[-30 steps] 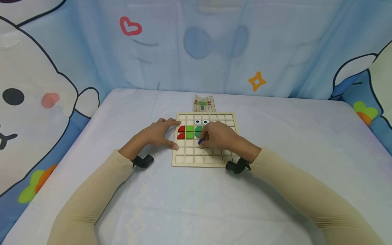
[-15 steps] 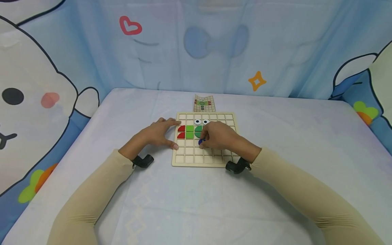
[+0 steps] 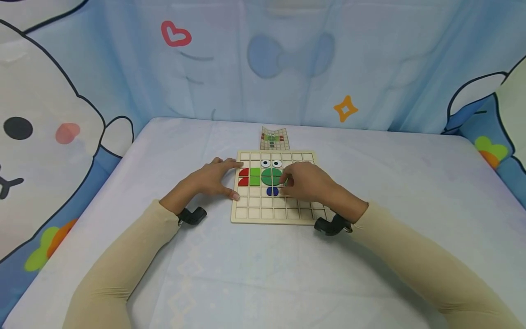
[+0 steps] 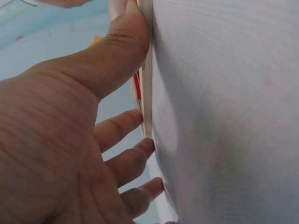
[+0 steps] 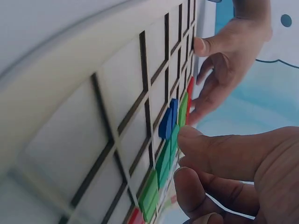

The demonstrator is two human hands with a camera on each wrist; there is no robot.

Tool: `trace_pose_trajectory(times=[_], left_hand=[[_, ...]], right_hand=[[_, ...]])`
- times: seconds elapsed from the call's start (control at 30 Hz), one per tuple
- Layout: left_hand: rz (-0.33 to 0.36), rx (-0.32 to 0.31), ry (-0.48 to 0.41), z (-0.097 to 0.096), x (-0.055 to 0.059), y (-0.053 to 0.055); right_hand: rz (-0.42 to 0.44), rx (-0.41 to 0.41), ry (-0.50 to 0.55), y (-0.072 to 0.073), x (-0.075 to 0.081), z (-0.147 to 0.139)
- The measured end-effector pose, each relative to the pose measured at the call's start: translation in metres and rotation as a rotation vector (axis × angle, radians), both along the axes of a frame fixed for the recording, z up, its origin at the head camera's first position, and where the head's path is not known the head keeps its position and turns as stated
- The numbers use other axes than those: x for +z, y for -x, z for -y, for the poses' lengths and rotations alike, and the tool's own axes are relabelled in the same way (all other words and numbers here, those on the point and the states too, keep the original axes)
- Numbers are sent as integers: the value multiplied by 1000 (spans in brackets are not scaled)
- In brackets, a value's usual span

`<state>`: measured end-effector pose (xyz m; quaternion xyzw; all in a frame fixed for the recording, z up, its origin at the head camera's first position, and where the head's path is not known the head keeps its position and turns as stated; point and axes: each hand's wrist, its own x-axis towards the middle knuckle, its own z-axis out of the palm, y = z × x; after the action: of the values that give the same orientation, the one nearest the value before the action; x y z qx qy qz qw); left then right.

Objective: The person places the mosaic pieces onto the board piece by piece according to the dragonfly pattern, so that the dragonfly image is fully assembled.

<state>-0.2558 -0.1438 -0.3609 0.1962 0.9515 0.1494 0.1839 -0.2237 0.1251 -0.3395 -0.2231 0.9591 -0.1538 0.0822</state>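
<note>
A wooden grid board (image 3: 247, 203) lies on the table with flat coloured pieces in its squares. Two eye pieces (image 3: 271, 163) sit above a round green shape (image 3: 271, 177); under it are two dark blue pieces (image 3: 272, 191) side by side. Light green squares (image 3: 255, 177) and red quarter-round pieces (image 3: 244, 177) fill the left columns. My left hand (image 3: 211, 179) rests at the board's left edge, thumb and fingers spread and touching it. Just right of the blue pieces, my right hand (image 3: 309, 183) hovers with loosely bent fingers; the right wrist view shows nothing between thumb and forefinger (image 5: 189, 186).
Behind the board lies a small pattern card (image 3: 274, 139) with a similar figure. A white cloth (image 3: 246, 274) covers the table, and a printed blue curtain (image 3: 287, 100) hangs behind. Each wrist wears a black camera (image 3: 194, 216). The right hand covers part of the board.
My right hand has drawn back to the right from the blue pieces, letting go. Both blue pieces and the whole green round now show. The left hand has stayed put.
</note>
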Motion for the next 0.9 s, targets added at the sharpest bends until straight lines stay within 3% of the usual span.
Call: trace_pose_trajectory(times=[0.6,0.9], left_hand=[[2,-3,-2,-1,-1,1],[2,10,9,-1,0,0]], right_hand=[[34,-131,-17,-36,9,-83],[34,-64,-4,-37,2,-122]])
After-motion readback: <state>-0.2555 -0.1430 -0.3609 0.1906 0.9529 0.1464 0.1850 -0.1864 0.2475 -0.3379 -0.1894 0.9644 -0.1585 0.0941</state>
